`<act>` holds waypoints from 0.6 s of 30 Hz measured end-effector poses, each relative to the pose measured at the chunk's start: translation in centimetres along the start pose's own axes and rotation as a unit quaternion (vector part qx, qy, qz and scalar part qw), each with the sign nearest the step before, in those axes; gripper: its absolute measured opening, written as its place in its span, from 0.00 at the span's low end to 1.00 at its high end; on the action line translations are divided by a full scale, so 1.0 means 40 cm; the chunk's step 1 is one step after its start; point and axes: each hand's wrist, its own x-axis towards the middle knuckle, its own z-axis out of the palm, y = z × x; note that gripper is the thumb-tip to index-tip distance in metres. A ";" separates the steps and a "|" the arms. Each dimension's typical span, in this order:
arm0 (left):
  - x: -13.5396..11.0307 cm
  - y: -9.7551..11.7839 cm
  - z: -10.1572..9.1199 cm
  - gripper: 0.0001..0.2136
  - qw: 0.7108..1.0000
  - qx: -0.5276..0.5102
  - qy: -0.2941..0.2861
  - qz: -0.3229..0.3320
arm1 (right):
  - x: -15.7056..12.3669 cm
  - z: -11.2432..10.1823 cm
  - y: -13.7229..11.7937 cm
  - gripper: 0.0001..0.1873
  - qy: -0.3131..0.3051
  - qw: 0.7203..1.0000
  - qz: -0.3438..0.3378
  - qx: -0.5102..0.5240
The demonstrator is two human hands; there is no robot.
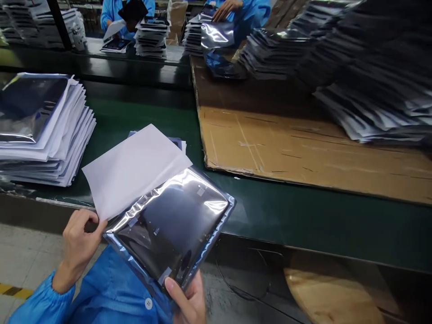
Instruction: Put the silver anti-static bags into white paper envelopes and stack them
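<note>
My left hand (78, 243) pinches the near corner of a white paper sheet (135, 168) that lies partly over a shiny antistatic bag (175, 222) holding a dark flat panel. My right hand (187, 299) grips the bag's near bottom edge from below, thumb on top. The bag hangs tilted over the near edge of the green workbench (303, 216), above my blue sleeves. Another sheet and bagged item peek out beneath the paper.
A stack of white sheets and bagged panels (43, 130) stands at the left. A cardboard sheet (303, 148) covers the bench at right, with large heaps of bagged panels (354, 63) on it. Other people in blue coats (243, 11) work at the far side among more stacks.
</note>
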 end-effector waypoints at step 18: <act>-0.057 0.030 0.000 0.06 0.992 -0.065 0.030 0.102 | 0.018 0.041 0.017 0.35 -0.023 0.999 -0.048 0.003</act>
